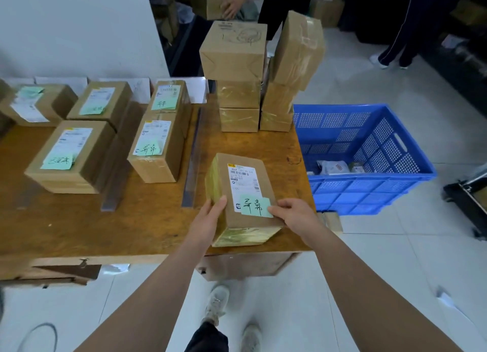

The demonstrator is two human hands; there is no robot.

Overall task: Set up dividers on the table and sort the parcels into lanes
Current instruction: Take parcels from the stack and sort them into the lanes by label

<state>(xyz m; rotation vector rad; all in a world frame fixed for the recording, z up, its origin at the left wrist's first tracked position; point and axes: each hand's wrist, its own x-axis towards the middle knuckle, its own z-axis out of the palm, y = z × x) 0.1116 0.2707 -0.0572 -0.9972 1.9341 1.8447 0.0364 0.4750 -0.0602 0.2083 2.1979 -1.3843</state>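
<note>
Head view, one frame. Landmark: wooden table [79, 228].

Surroundings. Blue perforated crate [369, 183] on the floor just beside the table's right edge, with a few small packets at its bottom. Stack of taped brown boxes [238, 93] at the table's far right corner, in two columns; the top box of the right column [297, 48] leans tilted. Two clear strip dividers lie on the tabletop running front to back: one [193, 156] near the middle, one [116, 183] further left. Left of the middle divider, two labelled boxes in a row [158, 146]. Left of the further divider, three more boxes [71, 156], each with a green note. Beyond the table's far edge, other people stand among cartons; one has hands on a box.

Hard to read. Left end of the table is cut by the frame edge. Print on the shipping labels is too small to make out. Undersides of all boxes are hidden.

Task item. Parcel [242, 196]: brown carton wrapped in glossy yellowish tape, white shipping label on top, green note with handwritten characters at its near end. It sits near the table's front right, right of the middle divider.

Hands. Left hand [210, 217] grips the parcel's near left corner, fingers curled on its side. Right hand [292, 214] clasps the near right corner, thumb on the note.
</note>
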